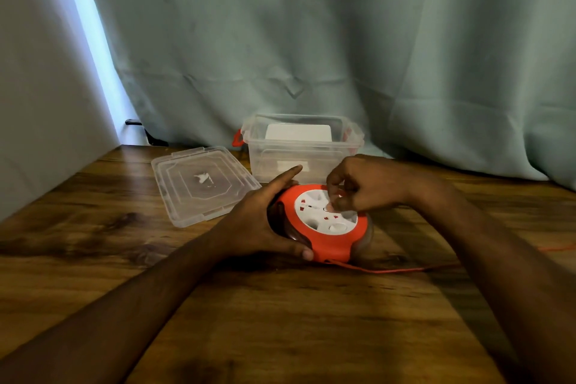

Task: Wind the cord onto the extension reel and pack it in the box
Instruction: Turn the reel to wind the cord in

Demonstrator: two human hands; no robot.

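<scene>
my left hand (265,221) clasps the round orange-and-white plastic extension reel (324,223) on the wooden table (280,321); my right hand (358,187) seems to pinch its winder. the loose orange cord (389,270) could snag if the reel slips.

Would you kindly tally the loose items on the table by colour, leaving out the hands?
Clear plastic: 2, the box and its lid
Orange: 2, the extension reel and its cord
Total: 4
</scene>
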